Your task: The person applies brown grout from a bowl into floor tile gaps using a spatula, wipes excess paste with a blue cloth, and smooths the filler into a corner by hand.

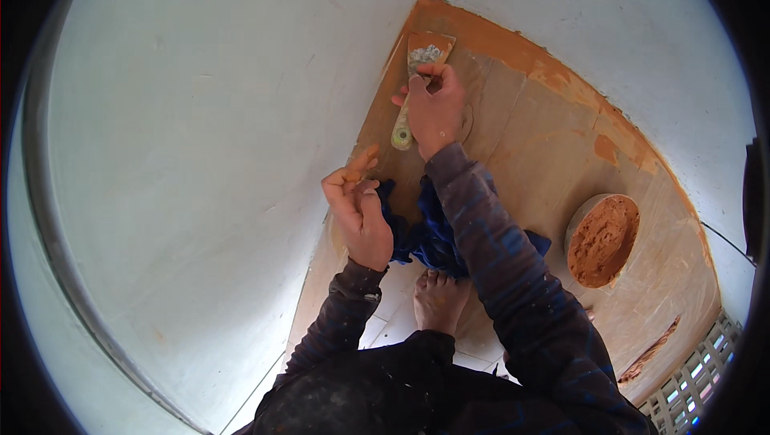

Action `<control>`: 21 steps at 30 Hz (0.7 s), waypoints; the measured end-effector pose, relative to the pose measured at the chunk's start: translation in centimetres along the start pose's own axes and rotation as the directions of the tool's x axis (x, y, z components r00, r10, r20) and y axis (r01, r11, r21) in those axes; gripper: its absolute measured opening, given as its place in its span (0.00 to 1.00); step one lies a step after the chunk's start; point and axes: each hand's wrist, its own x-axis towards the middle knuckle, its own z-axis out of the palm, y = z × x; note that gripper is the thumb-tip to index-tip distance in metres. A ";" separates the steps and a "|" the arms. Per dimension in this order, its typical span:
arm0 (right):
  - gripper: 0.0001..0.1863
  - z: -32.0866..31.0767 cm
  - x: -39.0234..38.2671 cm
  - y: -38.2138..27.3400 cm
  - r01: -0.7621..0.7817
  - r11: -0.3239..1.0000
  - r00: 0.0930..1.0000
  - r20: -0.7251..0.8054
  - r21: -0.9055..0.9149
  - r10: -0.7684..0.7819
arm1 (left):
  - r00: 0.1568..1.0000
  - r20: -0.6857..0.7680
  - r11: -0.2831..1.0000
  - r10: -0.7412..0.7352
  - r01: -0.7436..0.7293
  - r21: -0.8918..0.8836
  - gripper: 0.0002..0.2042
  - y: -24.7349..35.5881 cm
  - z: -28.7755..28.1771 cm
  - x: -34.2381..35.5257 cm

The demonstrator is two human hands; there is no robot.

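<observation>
My right hand (435, 110) grips a putty knife (403, 133) by its handle, its fingers wrapped near the base of the blade. The wide blade, smeared with orange-brown filler and flecked with grey-white, lies over the board floor near the far corner. My left hand (361, 218) is raised by the left wall, holding nothing. Its fingers are apart and loosely bent, with orange paste on the tips. Below and between my hands lies a crumpled dark blue cloth (437, 230). An orange-brown band of filler (513, 46) runs along the foot of the far wall.
A round tub (573, 230) of orange-brown filler (605, 242) stands on the boards to the right. White walls (200, 114) close in on the left and far sides. A grey lattice basket (694, 379) sits at lower right. My bare foot (439, 302) is beside the cloth.
</observation>
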 end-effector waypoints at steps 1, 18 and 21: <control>0.07 0.1 0.2 0.2 0.000 1.000 1.000 -0.012 -0.006 0.000 | 1.000 0.003 1.000 -0.006 0.006 0.002 0.16 0.3 0.1 0.1; 0.07 -0.8 -3.5 0.3 -0.205 0.977 0.974 0.112 0.060 0.197 | 0.930 0.203 0.875 0.306 -0.359 0.324 0.10 2.6 1.1 3.0; 0.10 -6.0 -4.9 0.1 0.031 0.998 0.996 0.091 -0.048 -0.026 | 0.904 0.374 0.767 0.206 -0.386 0.512 0.11 2.5 4.5 6.4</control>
